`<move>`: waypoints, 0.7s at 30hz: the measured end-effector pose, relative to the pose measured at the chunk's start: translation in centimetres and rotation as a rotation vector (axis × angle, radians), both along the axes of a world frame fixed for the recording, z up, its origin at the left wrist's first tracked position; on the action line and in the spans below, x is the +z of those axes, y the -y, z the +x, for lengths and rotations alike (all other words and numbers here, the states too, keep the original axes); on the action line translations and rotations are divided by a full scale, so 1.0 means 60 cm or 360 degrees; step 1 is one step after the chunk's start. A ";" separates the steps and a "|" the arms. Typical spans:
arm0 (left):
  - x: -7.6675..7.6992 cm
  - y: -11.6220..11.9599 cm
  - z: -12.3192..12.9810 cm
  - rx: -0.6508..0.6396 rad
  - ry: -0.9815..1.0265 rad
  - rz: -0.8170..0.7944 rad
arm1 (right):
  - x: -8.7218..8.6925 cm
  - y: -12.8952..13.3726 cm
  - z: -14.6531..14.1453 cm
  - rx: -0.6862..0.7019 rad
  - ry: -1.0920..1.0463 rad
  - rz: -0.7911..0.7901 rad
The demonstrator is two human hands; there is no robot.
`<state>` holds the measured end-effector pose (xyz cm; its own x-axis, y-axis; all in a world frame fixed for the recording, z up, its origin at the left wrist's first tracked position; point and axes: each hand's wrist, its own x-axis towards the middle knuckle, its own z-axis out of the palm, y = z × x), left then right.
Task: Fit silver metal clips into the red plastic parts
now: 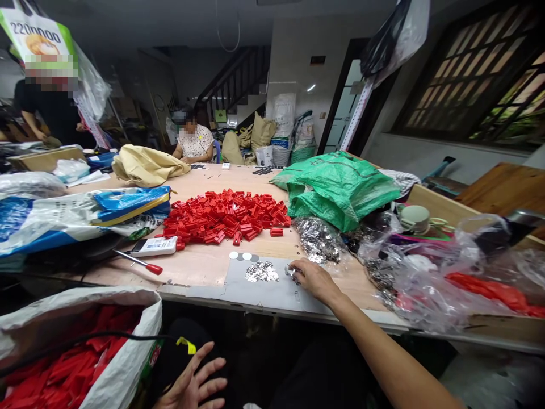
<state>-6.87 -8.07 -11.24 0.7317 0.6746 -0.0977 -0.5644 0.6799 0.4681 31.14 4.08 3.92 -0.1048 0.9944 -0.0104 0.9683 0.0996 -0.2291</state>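
My right hand (314, 279) rests over the right part of a grey sheet (242, 292) at the table's near edge. Its fingers are curled together around something small and shiny that they mostly hide. Just left of it lies a little heap of flat silvery metal pieces (261, 271), with white discs (247, 257) behind. My left hand (193, 380) is below the table edge, fingers spread, holding nothing. A big pile of red plastic pieces (230, 213) covers the table beyond the sheet. An open white sack (140, 335) of more red pieces stands left of my left hand.
A red-handled metal lever (154, 268) and a white box (155, 246) lie left of the sheet. To the right are a clear bag of metal pieces (319, 238), a green woven sack (340, 184) and crumpled plastic bags (430, 289). One person (195, 142) sits across the table; another stands far left.
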 end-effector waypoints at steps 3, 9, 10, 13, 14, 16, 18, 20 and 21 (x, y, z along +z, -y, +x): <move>-0.002 -0.001 -0.002 -0.0017 0.0004 0.0030 | 0.000 -0.014 -0.020 0.0034 0.0066 0.0001; -0.008 0.001 -0.005 -0.0018 0.0020 0.0033 | 0.008 -0.041 -0.027 -0.0023 0.0156 -0.0032; -0.009 0.001 -0.005 -0.0014 0.0015 0.0033 | 0.009 -0.043 -0.023 -0.0043 0.0164 -0.0032; -0.008 0.001 -0.004 -0.0015 0.0010 0.0044 | 0.015 -0.046 -0.002 -0.0117 0.0183 -0.0015; -0.009 0.001 -0.004 -0.0016 0.0010 0.0045 | 0.017 -0.046 0.007 -0.0137 0.0188 -0.0011; -0.009 0.000 -0.003 -0.0017 0.0013 0.0036 | 0.020 -0.042 0.022 -0.0145 0.0190 -0.0024; -0.010 -0.001 -0.002 -0.0027 0.0028 0.0018 | 0.020 -0.037 0.031 -0.0119 0.0187 -0.0058; -0.011 -0.001 -0.001 -0.0037 0.0039 0.0002 | 0.018 -0.032 0.032 -0.0096 0.0185 -0.0084; -0.012 -0.001 0.000 -0.0037 0.0038 -0.0004 | 0.016 -0.031 0.030 -0.0092 0.0186 -0.0086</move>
